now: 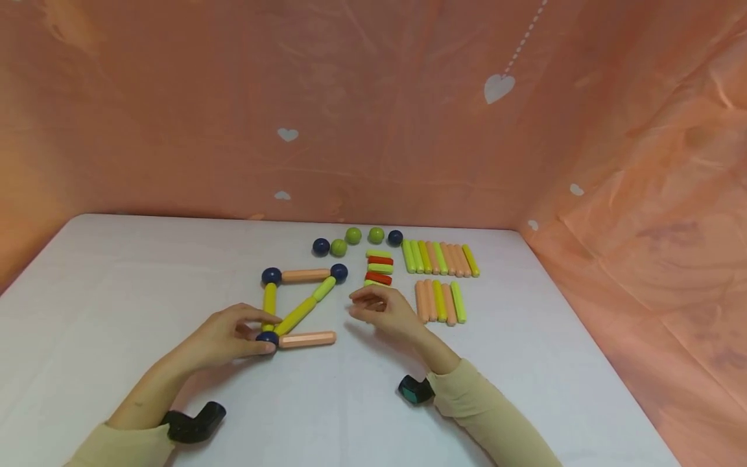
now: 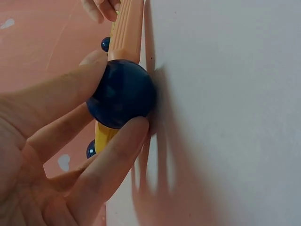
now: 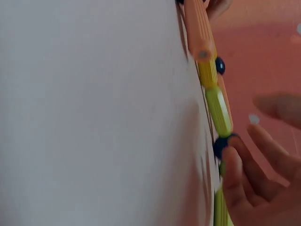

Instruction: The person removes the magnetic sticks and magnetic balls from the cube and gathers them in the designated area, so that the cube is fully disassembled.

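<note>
My left hand (image 1: 224,337) pinches a dark blue ball (image 2: 123,94) between thumb and finger at the near left corner of a flat frame of sticks and balls. From that ball a peach stick (image 1: 307,339) runs right to a free end. A yellow stick (image 1: 270,299) leads up to another blue ball (image 1: 271,276). A diagonal of a yellow stick (image 1: 295,316) and a short lime stick (image 1: 324,288) reaches the far right blue ball (image 1: 339,272); a peach stick (image 1: 306,275) forms the far side. My right hand (image 1: 388,312) hovers right of the frame, fingers loosely bent, holding nothing.
Behind the right hand lies a column of short red and lime sticks (image 1: 379,261). Two rows of longer sticks (image 1: 439,258) are farther right. Loose green balls (image 1: 353,235) and blue balls (image 1: 321,246) sit near the back edge, before an orange cloth (image 1: 373,130).
</note>
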Demonstrator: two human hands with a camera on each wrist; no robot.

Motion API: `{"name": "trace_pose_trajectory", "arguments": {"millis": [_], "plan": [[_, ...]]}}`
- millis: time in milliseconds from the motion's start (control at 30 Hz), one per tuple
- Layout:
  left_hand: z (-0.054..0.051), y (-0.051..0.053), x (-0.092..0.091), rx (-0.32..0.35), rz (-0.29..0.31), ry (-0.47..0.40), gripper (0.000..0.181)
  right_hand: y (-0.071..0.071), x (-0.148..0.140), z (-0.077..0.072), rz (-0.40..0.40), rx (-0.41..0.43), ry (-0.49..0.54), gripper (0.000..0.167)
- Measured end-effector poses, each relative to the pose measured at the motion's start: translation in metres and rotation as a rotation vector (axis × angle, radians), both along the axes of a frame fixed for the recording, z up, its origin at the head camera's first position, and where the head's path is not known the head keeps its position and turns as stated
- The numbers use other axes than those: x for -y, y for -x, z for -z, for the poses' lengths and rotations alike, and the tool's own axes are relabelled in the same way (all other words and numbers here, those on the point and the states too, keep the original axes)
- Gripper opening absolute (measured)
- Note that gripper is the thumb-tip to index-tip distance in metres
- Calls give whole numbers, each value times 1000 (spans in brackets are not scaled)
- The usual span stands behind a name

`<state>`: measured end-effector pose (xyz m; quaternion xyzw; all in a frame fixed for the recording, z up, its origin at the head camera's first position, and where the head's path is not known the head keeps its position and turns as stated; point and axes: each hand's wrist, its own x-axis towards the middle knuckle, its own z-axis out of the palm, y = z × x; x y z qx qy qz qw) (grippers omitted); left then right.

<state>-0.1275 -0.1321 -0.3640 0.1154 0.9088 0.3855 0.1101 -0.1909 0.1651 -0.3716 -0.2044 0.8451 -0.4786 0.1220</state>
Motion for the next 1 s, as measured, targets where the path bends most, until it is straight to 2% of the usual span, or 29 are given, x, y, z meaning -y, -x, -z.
{"name": "trace_pose_trajectory", "arguments": {"millis": [200,333,467,767,1000], "plan": [[0,0,0,-1,13,-17,48,-1,17,0,-266,56,-11,33],[1,0,0,-11,28,-30,47,-3,25,2,-360,92,-26,32],[1,-1,-1,-8,31,-25,47,-6,30,3,-373,127,-40,29],[-1,-1,0,2,36,-16,45,-8,32,5,-399,27,-65,27],[-2,-1,0,10,31,-12,45,-8,32,1,-378,32,-105,25]]}}
